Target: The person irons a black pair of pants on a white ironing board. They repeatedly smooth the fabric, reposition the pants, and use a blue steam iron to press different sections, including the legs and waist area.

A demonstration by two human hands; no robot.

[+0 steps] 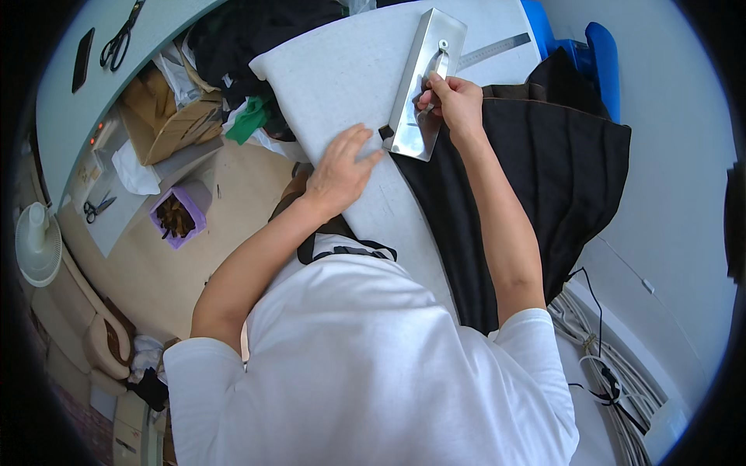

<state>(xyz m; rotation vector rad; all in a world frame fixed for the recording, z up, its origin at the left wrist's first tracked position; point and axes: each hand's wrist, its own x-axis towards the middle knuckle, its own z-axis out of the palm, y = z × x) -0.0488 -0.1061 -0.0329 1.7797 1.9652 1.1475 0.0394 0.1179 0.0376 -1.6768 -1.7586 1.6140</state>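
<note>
My right hand (451,102) grips the handle of a long, shiny metal block (415,96). The block's near end rests over the edge of black fabric (542,151), which has several long seams or folds and hangs off the right side of a white padded board (338,64). My left hand (344,169) is over the board's left edge, fingers spread, holding nothing. Whether it touches the cover I cannot tell. Beyond the block, a metal ruler (492,52) lies on the board.
A blue plastic chair (603,70) stands behind the fabric. At left, a curved table (64,134) carries black-handled scissors (119,46) and a phone (83,61). Below are a cardboard box (169,131), a purple bin (198,218) and a fan (38,244). Coiled cables (606,361) lie at right.
</note>
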